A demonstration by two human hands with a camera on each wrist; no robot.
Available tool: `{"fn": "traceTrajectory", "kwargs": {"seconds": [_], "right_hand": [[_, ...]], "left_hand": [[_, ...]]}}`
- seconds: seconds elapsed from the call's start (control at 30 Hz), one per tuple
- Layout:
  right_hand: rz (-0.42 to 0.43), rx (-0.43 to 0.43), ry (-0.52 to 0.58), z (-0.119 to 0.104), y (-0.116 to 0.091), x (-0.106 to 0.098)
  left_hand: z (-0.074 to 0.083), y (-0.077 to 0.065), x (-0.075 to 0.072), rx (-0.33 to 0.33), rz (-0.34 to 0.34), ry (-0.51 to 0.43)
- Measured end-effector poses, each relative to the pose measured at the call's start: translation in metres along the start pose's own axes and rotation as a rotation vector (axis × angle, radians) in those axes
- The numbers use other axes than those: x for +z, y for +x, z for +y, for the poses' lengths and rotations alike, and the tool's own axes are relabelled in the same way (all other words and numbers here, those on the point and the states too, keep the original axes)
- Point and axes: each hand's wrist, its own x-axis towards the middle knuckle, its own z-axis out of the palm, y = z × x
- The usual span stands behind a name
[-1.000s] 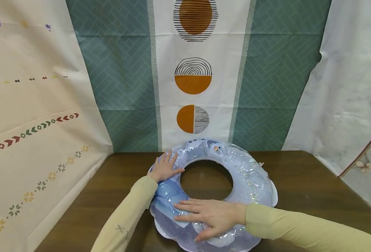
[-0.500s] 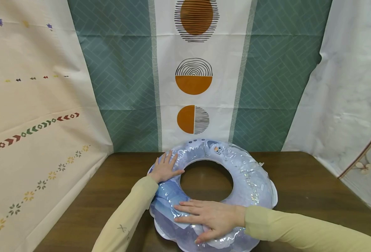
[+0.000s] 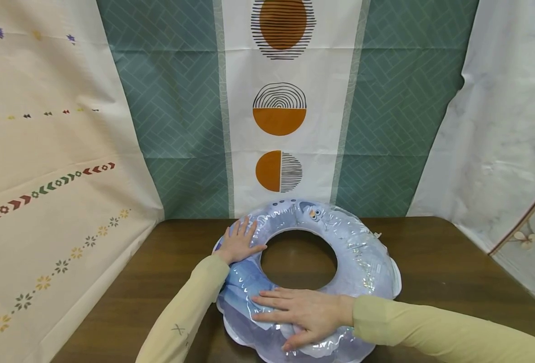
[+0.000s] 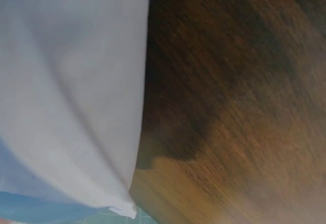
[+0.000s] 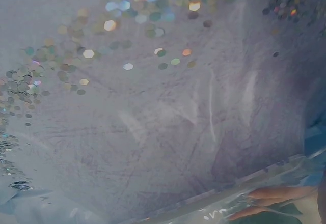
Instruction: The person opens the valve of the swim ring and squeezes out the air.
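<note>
An inflated swim ring, pale blue and lilac with a snowman print and a scalloped clear edge, lies flat on a dark wooden table. My left hand rests on its left side with the fingers spread. Across the front of the ring my right hand lies with straight fingers pointing left. In the left wrist view the ring's pale side rises beside the wood. Loose glitter flakes show inside the clear plastic in the right wrist view.
The brown table extends to both sides of the ring. A green and white patterned cloth hangs behind it. Cream cloth with printed motifs borders the left, and a marbled white sheet borders the right.
</note>
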Motion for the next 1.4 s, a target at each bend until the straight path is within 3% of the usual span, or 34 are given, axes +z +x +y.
{"fn": "traceTrajectory", "kwargs": {"seconds": [0.3, 0.53, 0.8, 1.0, 1.4], "right_hand": [[0.008, -0.006, -0.043, 0.001, -0.002, 0.001], [-0.001, -0.007, -0.011, 0.002, 0.0, 0.003], [-0.004, -0.013, -0.067, 0.003, 0.0, 0.003], [-0.009, -0.005, -0.019, 0.002, 0.0, 0.002], [-0.015, -0.012, -0.027, 0.002, 0.0, 0.003]], "left_hand": [[-0.001, 0.004, 0.007, 0.004, 0.007, 0.004], [-0.003, 0.005, 0.01, -0.002, 0.005, -0.006], [-0.002, 0.003, 0.007, -0.016, -0.009, -0.012], [-0.002, 0.004, 0.008, -0.002, -0.001, -0.01], [-0.003, 0.003, 0.013, -0.001, 0.007, 0.002]]}}
